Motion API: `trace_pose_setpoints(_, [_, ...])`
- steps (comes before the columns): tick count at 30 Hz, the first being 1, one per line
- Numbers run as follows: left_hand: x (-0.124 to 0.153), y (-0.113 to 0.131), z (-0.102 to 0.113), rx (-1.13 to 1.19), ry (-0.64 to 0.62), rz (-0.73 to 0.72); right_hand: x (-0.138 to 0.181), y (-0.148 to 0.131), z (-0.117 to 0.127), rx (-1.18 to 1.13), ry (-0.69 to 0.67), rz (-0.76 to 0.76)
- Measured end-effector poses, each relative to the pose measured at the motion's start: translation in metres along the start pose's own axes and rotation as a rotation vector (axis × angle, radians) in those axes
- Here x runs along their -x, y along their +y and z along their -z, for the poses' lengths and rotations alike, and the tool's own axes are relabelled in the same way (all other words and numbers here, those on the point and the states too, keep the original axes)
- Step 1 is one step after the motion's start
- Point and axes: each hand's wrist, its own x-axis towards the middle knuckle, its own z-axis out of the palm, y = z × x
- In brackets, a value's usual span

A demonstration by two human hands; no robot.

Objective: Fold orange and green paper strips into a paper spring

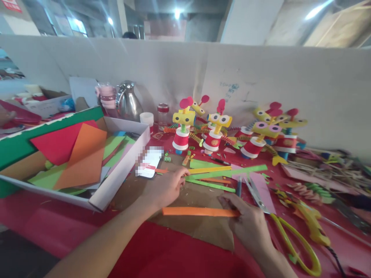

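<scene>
My right hand (pixel 251 222) is closed on the right end of an orange paper strip (pixel 199 212), which lies level over a brown board (pixel 203 229). Farther forward, my left hand (pixel 169 187) has its fingers curled together at the left ends of several strips. Among these are a yellow paper strip (pixel 210 169) and a green paper strip (pixel 246 170). Whatever the left fingertips pinch, if anything, is hidden. Scissors with yellow handles (pixel 295 239) lie just right of my right hand, blades pointing away.
A box (pixel 120 170) of coloured paper sheets stands at left, near a phone (pixel 149 162). Several paper-cup figures (pixel 213 139) line the back, beside a steel jug (pixel 130 102) and a glass jar (pixel 163 114). A yellow glue gun (pixel 313 224) and thin sticks (pixel 327 166) lie at right.
</scene>
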Motion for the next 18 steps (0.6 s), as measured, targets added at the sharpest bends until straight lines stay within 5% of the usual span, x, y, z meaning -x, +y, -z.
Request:
trace_pose_setpoints(5, [0.003, 0.031, 0.000, 0.131, 0.065, 0.008, -0.008, -0.005, 0.008, -0.501, 0.187, -0.306])
trace_pose_setpoints(9, [0.001, 0.068, -0.018, 0.466, -0.004, -0.147, -0.008, -0.017, 0.005, -1.037, 0.203, -0.474])
trace_pose_setpoints(13, [0.004, 0.083, -0.042, 0.520, -0.146, -0.107, -0.011, -0.023, 0.009, -1.125, 0.290, -0.570])
trace_pose_setpoints(18, [0.010, 0.067, -0.063, 0.666, -0.200, 0.009, -0.017, -0.023, 0.022, -1.105, 0.419, -0.600])
